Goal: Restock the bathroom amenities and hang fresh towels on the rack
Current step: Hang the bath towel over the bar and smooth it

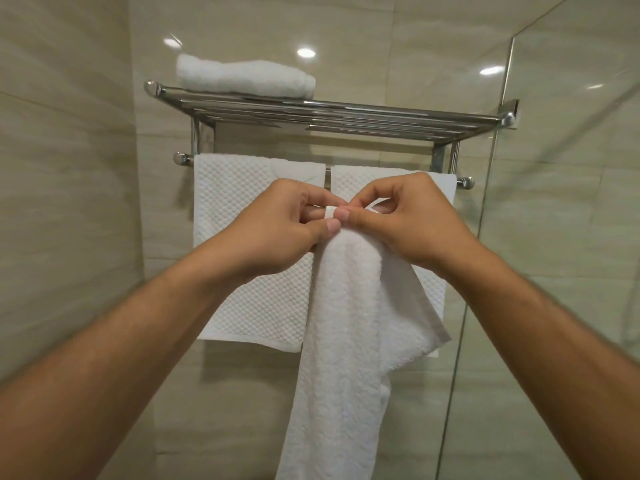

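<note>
A long white terry towel (341,334) hangs from both my hands in front of the chrome towel rack (346,116). My left hand (277,226) pinches its top edge between thumb and fingers. My right hand (398,216) pinches the same edge right beside it, fingertips nearly touching. Two white waffle-textured towels hang over the rack's lower bar: the left towel (242,299) and the right towel (367,181), which is partly hidden behind my right hand and the terry towel. A folded white towel (242,76) lies on the left of the rack's top shelf.
Beige tiled walls (69,202) surround the rack. A glass shower panel (554,237) stands close on the right, its edge next to the rack's right end. The right part of the top shelf carries nothing.
</note>
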### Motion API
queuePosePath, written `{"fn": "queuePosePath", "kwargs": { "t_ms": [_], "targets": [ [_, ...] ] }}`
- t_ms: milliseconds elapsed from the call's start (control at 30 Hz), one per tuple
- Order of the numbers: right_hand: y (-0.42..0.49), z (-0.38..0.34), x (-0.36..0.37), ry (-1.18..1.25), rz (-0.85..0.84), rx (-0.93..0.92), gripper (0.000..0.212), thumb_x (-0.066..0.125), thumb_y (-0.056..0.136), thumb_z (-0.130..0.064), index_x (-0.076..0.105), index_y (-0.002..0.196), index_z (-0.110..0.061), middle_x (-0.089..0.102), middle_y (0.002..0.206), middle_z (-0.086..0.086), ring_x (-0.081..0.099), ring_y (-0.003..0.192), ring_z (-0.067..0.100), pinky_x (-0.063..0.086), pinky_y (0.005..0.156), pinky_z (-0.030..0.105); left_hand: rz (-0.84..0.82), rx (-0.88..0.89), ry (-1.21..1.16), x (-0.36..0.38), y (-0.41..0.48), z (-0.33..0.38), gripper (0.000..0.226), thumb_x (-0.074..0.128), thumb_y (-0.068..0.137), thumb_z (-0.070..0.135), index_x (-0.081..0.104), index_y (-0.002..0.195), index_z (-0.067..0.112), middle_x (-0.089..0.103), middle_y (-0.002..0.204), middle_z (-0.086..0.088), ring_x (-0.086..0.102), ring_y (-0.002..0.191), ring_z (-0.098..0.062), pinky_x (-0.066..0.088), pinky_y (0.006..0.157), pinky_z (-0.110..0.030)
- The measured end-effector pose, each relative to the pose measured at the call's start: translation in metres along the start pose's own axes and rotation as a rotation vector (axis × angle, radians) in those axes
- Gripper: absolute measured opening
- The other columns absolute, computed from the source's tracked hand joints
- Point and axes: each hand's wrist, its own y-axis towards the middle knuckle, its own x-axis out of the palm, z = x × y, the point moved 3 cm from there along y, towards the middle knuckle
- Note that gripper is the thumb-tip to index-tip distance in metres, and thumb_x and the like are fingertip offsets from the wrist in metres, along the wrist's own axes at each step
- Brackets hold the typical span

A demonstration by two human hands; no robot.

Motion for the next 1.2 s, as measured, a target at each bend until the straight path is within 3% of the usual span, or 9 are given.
{"fn": "queuePosePath", "kwargs": {
  "t_ms": [67, 333, 467, 533, 633, 700, 933, 1067, 1200],
  "targets": [
    [-0.005, 0.002, 0.0, 0.143, -0.048, 0.093, 0.024, 0.081, 0.082, -0.042, 0.074, 0.086, -0.019, 0.076, 0.075, 0.003, 0.068, 0.063, 0.021, 0.051, 0.063, 0.036, 0.059, -0.01, 0.0, 0.0, 0.001, 0.0, 0.021, 0.059, 0.1, 0.009, 0.071, 0.116, 0.016, 0.079, 0.092, -0.005, 0.076, 0.092, -0.017, 0.058, 0.092, -0.046],
    [-0.039, 0.034, -0.01, -0.062, -0.552, 0.131, 0.022, 0.079, 0.086, -0.029, 0.075, 0.107, -0.022, 0.079, 0.099, -0.005, 0.075, 0.095, 0.013, 0.057, 0.094, 0.046, 0.365, -0.064, -0.006, -0.037, 0.008, -0.001, 0.029, 0.049, 0.103, 0.006, 0.07, 0.106, 0.025, 0.078, 0.093, 0.001, 0.073, 0.097, -0.02, 0.057, 0.095, -0.047],
    [-0.034, 0.039, -0.021, -0.227, -0.343, -0.026, 0.02, 0.075, 0.087, -0.038, 0.075, 0.082, -0.019, 0.072, 0.079, 0.004, 0.068, 0.077, 0.024, 0.056, 0.082, 0.051, 0.377, -0.062, 0.1, -0.049, 0.008, -0.014, 0.03, 0.045, 0.104, 0.008, 0.068, 0.105, 0.028, 0.077, 0.094, 0.002, 0.071, 0.084, -0.014, 0.059, 0.079, -0.038],
    [-0.028, 0.037, -0.031, -0.189, -0.207, -0.024, 0.023, 0.076, 0.081, -0.046, 0.075, 0.08, -0.023, 0.069, 0.082, 0.001, 0.064, 0.076, 0.018, 0.055, 0.077, 0.041, 0.386, -0.049, 0.249, -0.054, 0.005, -0.022, 0.029, 0.045, 0.104, 0.01, 0.067, 0.11, 0.028, 0.074, 0.099, 0.0, 0.063, 0.077, -0.01, 0.048, 0.065, -0.027],
    [-0.02, 0.033, -0.041, -0.154, -0.15, 0.018, 0.02, 0.077, 0.08, -0.042, 0.075, 0.087, -0.023, 0.067, 0.106, -0.008, 0.065, 0.097, 0.01, 0.054, 0.088, 0.034, 0.371, -0.043, 0.432, -0.058, 0.0, -0.029, 0.023, 0.048, 0.103, 0.012, 0.065, 0.108, 0.027, 0.069, 0.096, 0.004, 0.061, 0.085, -0.012, 0.042, 0.067, -0.018],
    [-0.018, 0.029, -0.041, -0.129, -0.191, 0.063, 0.022, 0.079, 0.079, -0.042, 0.077, 0.087, -0.022, 0.075, 0.098, -0.004, 0.071, 0.093, 0.015, 0.058, 0.09, 0.04, 0.375, -0.061, 0.498, -0.057, -0.005, -0.03, 0.02, 0.046, 0.104, 0.012, 0.06, 0.107, 0.026, 0.06, 0.085, 0.01, 0.054, 0.079, -0.007, 0.034, 0.061, -0.013],
    [-0.013, 0.024, -0.048, 0.134, 0.029, 0.126, 0.013, 0.082, 0.081, -0.019, 0.078, 0.089, -0.01, 0.077, 0.079, 0.008, 0.072, 0.076, 0.02, 0.061, 0.068, 0.024, 0.397, -0.079, 0.549, -0.065, -0.012, -0.029, 0.026, 0.034, 0.106, 0.014, 0.054, 0.123, 0.014, 0.055, 0.11, 0.0, 0.048, 0.099, -0.016, 0.033, 0.075, -0.028],
    [-0.012, 0.024, -0.055, 0.11, 0.147, 0.136, 0.019, 0.087, 0.076, -0.016, 0.079, 0.093, -0.015, 0.077, 0.074, 0.002, 0.073, 0.068, 0.012, 0.058, 0.068, 0.02, 0.374, -0.076, 0.567, -0.065, -0.014, -0.029, 0.027, 0.033, 0.106, 0.014, 0.052, 0.124, 0.016, 0.058, 0.104, -0.003, 0.052, 0.091, -0.019, 0.037, 0.064, -0.029],
    [-0.011, 0.021, -0.063, 0.044, 0.246, 0.075, 0.012, 0.088, 0.076, -0.018, 0.08, 0.085, -0.02, 0.077, 0.073, -0.001, 0.072, 0.065, 0.014, 0.062, 0.071, 0.033, 0.368, -0.072, 0.532, -0.064, -0.013, -0.025, 0.022, 0.034, 0.105, 0.016, 0.053, 0.113, 0.022, 0.059, 0.101, -0.001, 0.054, 0.09, -0.02, 0.037, 0.064, -0.023]
  ]
}}
